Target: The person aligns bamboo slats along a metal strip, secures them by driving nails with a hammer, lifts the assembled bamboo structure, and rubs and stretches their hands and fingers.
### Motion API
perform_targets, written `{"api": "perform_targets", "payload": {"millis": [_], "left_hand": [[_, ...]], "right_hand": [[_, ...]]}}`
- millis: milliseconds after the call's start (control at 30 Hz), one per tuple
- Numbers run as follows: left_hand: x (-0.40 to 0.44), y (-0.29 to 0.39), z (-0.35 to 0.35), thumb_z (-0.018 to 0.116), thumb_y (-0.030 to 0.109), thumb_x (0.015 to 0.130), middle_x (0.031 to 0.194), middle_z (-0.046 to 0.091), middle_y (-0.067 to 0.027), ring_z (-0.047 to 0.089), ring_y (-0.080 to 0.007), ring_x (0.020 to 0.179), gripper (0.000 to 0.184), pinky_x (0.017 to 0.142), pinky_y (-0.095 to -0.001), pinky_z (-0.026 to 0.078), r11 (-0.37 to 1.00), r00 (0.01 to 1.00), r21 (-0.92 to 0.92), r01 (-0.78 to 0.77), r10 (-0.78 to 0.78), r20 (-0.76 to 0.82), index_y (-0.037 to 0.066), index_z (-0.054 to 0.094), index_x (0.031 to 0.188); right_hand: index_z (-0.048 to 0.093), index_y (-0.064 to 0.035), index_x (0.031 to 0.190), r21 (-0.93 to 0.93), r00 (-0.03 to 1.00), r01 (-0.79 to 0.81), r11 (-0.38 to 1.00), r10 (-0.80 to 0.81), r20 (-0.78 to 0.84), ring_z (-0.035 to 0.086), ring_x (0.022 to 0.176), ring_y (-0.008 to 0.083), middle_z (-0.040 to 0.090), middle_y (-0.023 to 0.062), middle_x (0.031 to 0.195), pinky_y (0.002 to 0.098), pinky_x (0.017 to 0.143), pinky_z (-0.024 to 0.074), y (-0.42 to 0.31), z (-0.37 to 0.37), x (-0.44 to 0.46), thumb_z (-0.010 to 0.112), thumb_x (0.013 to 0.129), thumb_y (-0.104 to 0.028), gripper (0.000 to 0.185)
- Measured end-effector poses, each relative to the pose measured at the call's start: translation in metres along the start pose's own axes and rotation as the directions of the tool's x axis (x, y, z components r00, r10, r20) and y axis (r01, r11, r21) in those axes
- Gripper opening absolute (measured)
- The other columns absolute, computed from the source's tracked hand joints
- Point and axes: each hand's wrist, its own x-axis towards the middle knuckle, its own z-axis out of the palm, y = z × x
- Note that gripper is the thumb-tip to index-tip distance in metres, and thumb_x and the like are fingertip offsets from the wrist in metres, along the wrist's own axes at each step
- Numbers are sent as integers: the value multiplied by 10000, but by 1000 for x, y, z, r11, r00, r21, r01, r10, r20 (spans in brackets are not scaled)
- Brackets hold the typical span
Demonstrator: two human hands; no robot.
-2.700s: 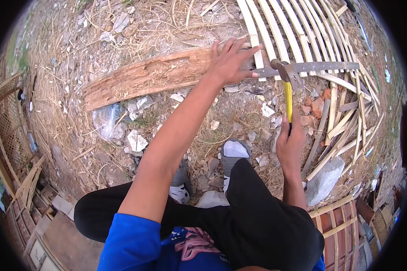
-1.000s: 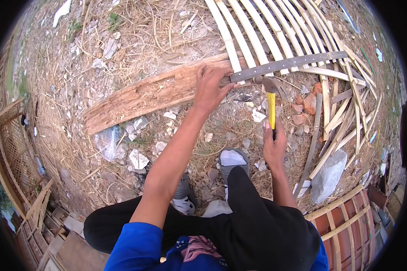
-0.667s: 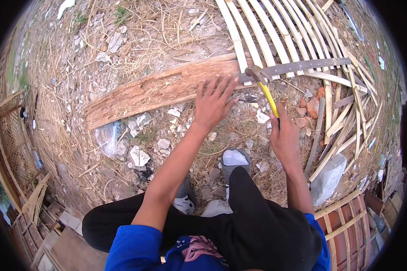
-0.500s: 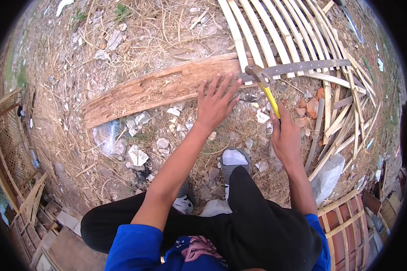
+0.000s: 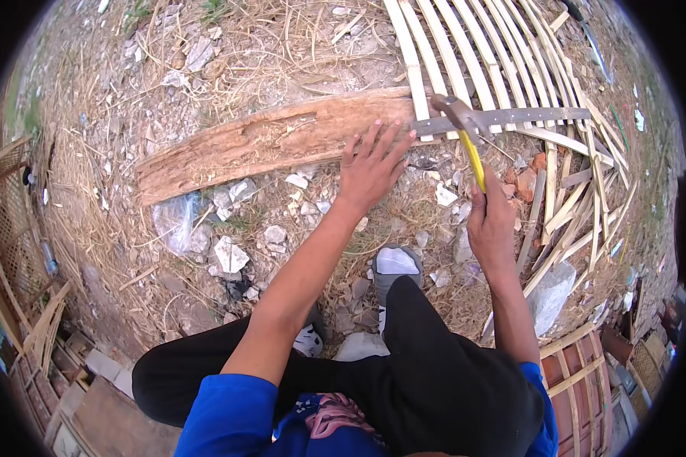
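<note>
My right hand (image 5: 492,231) is closed around the yellow handle of a claw hammer (image 5: 472,158). The hammer's head is over the left part of a dark flat strip with holes (image 5: 522,116); whether it touches cannot be told. My left hand (image 5: 370,172) lies with fingers spread on the near edge of a weathered wooden plank (image 5: 229,148), fingertips close to the strip's left end. The strip crosses the near ends of several pale bamboo slats (image 5: 442,57), which run away from me side by side.
Loose slats (image 5: 579,206) lie piled at the right beside broken bricks (image 5: 524,183) and a grey stone block (image 5: 550,295). White rubble (image 5: 230,255) and a clear plastic bag (image 5: 177,225) lie before the plank. A lattice panel (image 5: 8,213) stands far left, a slatted frame (image 5: 575,381) lower right.
The hammer and my right hand have shifted slightly to the right, and the hammer head now sits a little higher. My left hand stays on the plank's edge with fingers still spread.
</note>
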Motion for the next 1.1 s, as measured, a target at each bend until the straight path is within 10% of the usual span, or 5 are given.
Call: {"api": "perform_targets", "payload": {"millis": [567, 700, 833, 1100], "left_hand": [[-3, 1, 11, 618, 440, 888, 1510, 368, 53, 279, -176, 1399, 615, 1094, -440, 167, 1000, 997, 8, -11, 11, -71, 382, 397, 1459], [-4, 1, 10, 621, 434, 888, 1500, 380, 52, 297, -177, 1390, 601, 1090, -441, 184, 1000, 997, 21, -15, 17, -81, 377, 414, 1449], [1, 0, 9, 624, 428, 883, 1494, 386, 59, 307, -179, 1384, 598, 1091, -439, 190, 1000, 995, 16, -20, 21, -96, 381, 421, 1444], [-5, 3, 10, 638, 421, 866, 1485, 389, 70, 308, -170, 1379, 615, 1092, -430, 182, 1000, 998, 30, 2, 0, -68, 407, 415, 1440]], "right_hand": [[545, 25, 1261, -99, 1000, 27, 995, -28, -4, 658, 807, 415, 652, 269, 942, 457, 651, 499, -25, -20, 12, 534, 976, -103, 313], [522, 48, 1279, 199, 961, 78, 977, -20, -277, 654, 724, 394, 650, 253, 858, 422, 618, 486, -55, -46, 13, 517, 992, -115, 330], [488, 60, 1298, -119, 996, 2, 993, 9, 89, 648, 745, 438, 640, 297, 851, 468, 611, 482, 11, 5, 6, 524, 968, -65, 354], [504, 12, 1308, -93, 999, 27, 995, -31, -40, 650, 828, 454, 650, 294, 935, 491, 663, 496, -6, -6, -1, 529, 967, -76, 353]]}}
